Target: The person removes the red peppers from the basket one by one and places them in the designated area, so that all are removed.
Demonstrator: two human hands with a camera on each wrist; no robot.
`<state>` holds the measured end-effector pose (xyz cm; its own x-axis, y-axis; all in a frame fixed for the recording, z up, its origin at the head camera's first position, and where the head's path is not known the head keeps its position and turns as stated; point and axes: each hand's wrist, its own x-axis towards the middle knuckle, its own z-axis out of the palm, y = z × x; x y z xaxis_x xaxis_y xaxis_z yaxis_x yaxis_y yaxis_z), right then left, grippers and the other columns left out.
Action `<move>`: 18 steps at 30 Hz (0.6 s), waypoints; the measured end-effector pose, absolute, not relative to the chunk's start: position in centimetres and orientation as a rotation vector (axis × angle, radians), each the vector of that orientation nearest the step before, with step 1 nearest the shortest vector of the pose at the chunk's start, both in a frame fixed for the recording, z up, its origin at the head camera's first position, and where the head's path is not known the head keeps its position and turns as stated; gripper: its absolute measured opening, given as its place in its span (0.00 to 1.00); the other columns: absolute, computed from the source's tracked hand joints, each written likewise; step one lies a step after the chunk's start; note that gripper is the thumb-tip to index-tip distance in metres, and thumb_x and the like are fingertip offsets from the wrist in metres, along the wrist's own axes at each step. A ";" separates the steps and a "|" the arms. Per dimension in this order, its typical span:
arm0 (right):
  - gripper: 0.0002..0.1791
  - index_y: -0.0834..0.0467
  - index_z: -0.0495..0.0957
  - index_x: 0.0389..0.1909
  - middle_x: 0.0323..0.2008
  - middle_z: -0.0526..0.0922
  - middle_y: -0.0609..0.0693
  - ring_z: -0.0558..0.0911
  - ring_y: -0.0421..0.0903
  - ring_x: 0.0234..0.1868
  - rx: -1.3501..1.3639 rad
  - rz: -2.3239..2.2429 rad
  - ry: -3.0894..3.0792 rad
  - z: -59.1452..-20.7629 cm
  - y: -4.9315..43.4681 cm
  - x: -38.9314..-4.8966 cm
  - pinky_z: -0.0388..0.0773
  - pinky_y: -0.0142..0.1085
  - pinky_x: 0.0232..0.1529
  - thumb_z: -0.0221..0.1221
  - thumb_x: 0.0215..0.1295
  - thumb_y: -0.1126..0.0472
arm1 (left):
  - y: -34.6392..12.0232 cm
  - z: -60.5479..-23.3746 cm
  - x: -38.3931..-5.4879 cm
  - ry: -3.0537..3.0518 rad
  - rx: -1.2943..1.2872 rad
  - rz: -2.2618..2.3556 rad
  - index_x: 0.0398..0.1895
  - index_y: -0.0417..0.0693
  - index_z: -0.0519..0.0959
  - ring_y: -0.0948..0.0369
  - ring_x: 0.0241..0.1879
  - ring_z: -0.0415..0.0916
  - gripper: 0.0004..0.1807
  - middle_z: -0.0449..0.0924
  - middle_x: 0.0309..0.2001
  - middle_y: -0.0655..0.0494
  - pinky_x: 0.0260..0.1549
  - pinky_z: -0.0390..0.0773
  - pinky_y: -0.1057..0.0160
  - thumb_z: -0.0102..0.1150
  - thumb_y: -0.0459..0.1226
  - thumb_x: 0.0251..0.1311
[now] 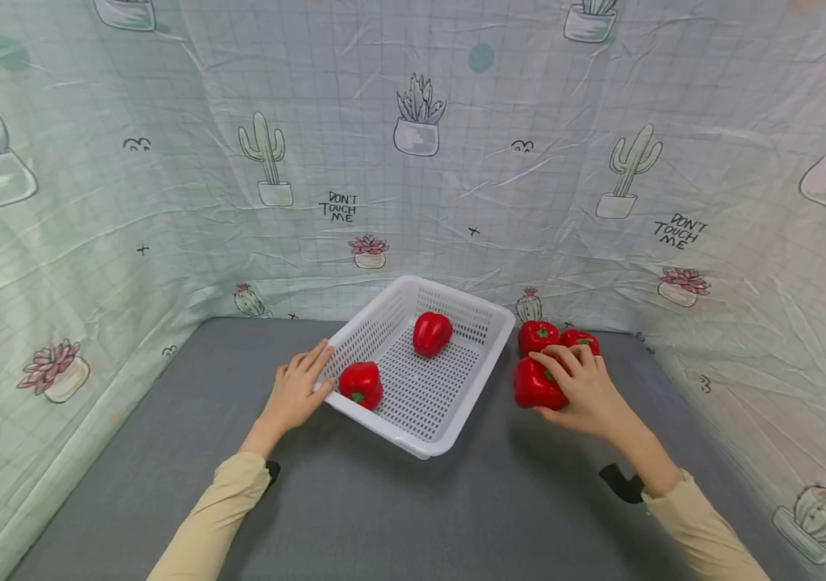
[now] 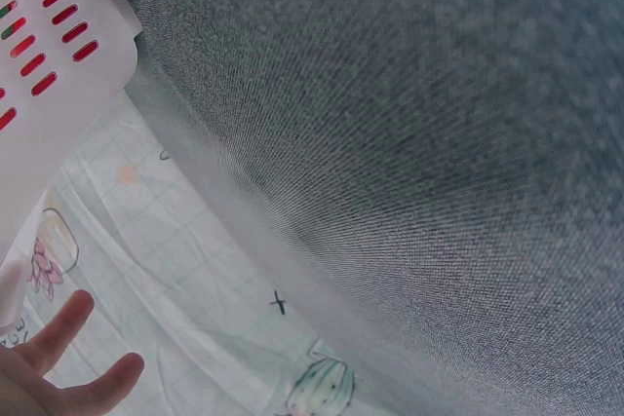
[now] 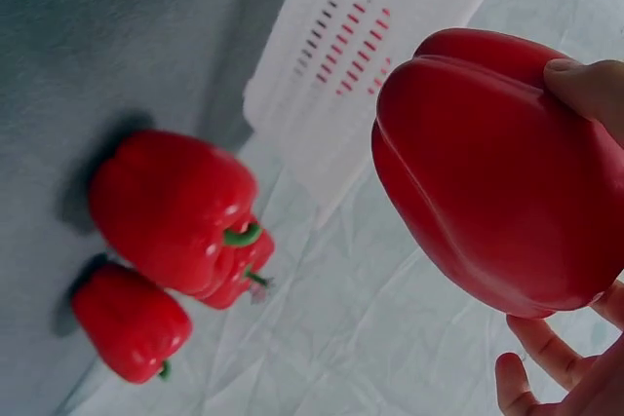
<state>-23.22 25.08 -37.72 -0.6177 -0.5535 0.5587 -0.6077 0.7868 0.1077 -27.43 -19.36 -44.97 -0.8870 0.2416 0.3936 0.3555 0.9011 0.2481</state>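
A red bell pepper (image 3: 497, 172) is gripped in my right hand (image 1: 590, 395), thumb on one side and fingers on the other. In the right wrist view it shows large, apart from a group of red bell peppers (image 3: 171, 207) on the table. My left hand (image 1: 296, 393) rests at the left rim of a white plastic basket (image 1: 481, 371), fingers extended. In the left wrist view two fingers (image 2: 63, 333) stick out beside the rim. Inside the basket, one red pepper (image 1: 432, 333) lies toward the back and another pepper (image 1: 362, 384) near the left corner.
The basket stands on a grey table (image 1: 413, 516), its slotted wall (image 2: 58, 26) close to the left wrist camera. Behind the right hand, loose peppers (image 1: 538, 336) sit near the table's back edge. A cactus-print curtain (image 1: 420, 202) surrounds the table at the back and sides.
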 end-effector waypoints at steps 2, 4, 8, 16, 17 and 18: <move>0.47 0.55 0.68 0.53 0.50 0.70 0.56 0.64 0.56 0.48 0.837 0.114 -2.396 -37.9 25.5 -23.1 0.67 0.49 0.36 0.75 0.21 0.52 | -19.4 -44.9 -27.5 -2.706 -0.445 -0.450 0.65 0.48 0.60 0.46 0.57 0.60 0.30 0.57 0.67 0.49 0.48 0.60 0.39 0.47 0.46 0.59; 0.47 0.55 0.69 0.52 0.50 0.70 0.57 0.64 0.57 0.47 0.820 0.108 -2.398 -38.1 26.0 -23.1 0.66 0.49 0.35 0.75 0.21 0.53 | -19.4 -45.0 -27.5 -2.706 -0.448 -0.445 0.65 0.48 0.60 0.47 0.57 0.60 0.30 0.56 0.67 0.49 0.48 0.61 0.39 0.47 0.46 0.59; 0.46 0.55 0.69 0.52 0.50 0.69 0.57 0.63 0.57 0.48 0.784 0.105 -2.414 -38.5 27.2 -23.0 0.65 0.49 0.34 0.75 0.23 0.54 | -19.4 -45.0 -27.4 -2.705 -0.450 -0.445 0.65 0.48 0.60 0.47 0.57 0.61 0.30 0.56 0.67 0.49 0.48 0.61 0.40 0.46 0.47 0.59; 0.44 0.56 0.66 0.56 0.52 0.66 0.59 0.62 0.59 0.48 0.714 0.128 -2.459 -38.9 29.3 -23.0 0.61 0.52 0.35 0.72 0.30 0.55 | -19.5 -45.0 -27.4 -2.693 -0.451 -0.451 0.65 0.48 0.60 0.47 0.57 0.61 0.30 0.57 0.67 0.49 0.48 0.61 0.39 0.47 0.46 0.58; 0.44 0.56 0.66 0.56 0.52 0.66 0.59 0.62 0.59 0.48 0.707 0.132 -2.461 -39.0 29.6 -23.0 0.61 0.52 0.35 0.72 0.31 0.55 | -19.5 -45.0 -27.4 -2.693 -0.453 -0.451 0.65 0.48 0.60 0.47 0.57 0.61 0.30 0.57 0.67 0.49 0.48 0.61 0.39 0.47 0.46 0.59; 0.44 0.56 0.66 0.56 0.53 0.66 0.59 0.62 0.59 0.47 0.701 0.132 -2.465 -39.0 29.8 -23.0 0.60 0.51 0.35 0.72 0.32 0.55 | -19.5 -45.0 -27.4 -2.693 -0.455 -0.449 0.65 0.48 0.60 0.47 0.57 0.61 0.30 0.57 0.67 0.49 0.48 0.61 0.39 0.47 0.46 0.59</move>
<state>-23.00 29.82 -39.00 -0.7020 -0.4543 0.5484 -0.5104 0.8580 0.0573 -27.41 -19.55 -45.02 -0.8789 0.2495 0.4065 0.3679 0.8970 0.2450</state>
